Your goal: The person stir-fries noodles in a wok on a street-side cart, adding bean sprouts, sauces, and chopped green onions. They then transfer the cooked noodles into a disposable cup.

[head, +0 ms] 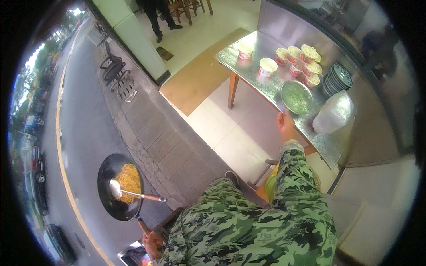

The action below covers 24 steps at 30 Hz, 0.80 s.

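My left hand (153, 244) is closed around the handle of a black wok (106, 186), at the lower left. The wok is held out over the roadside with yellow noodles (128, 183) in it. A metal ladle (116, 189) with a wooden-looking grip lies across its rim. On the other side, my right hand (285, 123) is at the near rim of a metal bowl (281, 96) filled with chopped greens. Its fingers are curled, and whether they pinch anything is unclear. The bowl stands by the front edge of a metal-topped table (266, 83).
Paper tubs (268, 67), several heaped with pale food, share the table with stacked patterned bowls (336, 79) and a clear plastic bag (334, 113). A green basin (271, 188) sits below my right arm. Chairs (114, 71) line the pavement; a person (156, 16) stands indoors.
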Motion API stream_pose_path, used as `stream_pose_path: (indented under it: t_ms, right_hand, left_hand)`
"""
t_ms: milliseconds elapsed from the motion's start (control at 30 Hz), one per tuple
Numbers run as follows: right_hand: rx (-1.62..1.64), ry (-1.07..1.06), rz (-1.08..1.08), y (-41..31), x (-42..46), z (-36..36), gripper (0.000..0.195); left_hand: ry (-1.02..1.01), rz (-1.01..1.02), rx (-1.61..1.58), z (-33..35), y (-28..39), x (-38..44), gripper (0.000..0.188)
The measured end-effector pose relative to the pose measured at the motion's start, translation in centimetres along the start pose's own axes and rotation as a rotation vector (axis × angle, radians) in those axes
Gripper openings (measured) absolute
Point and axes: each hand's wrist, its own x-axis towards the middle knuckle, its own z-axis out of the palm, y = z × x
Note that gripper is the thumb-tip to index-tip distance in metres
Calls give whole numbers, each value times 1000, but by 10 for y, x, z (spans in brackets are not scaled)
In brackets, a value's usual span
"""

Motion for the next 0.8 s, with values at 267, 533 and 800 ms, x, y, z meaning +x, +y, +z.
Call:
stream_pose_path:
  t_ms: [267,533,800]
  right_hand:
    - [8,139,-68,-7,44,6,28]
    - [-478,190,-408,-65,37,19,31]
    - [-1058,191,-791,-115,16,33,39]
  left_hand:
    - [23,126,-3,36,18,-38,20]
    - [-6,86,-215,83,35,-37,12]
    - [-59,40,-243,110,39,-31,12]
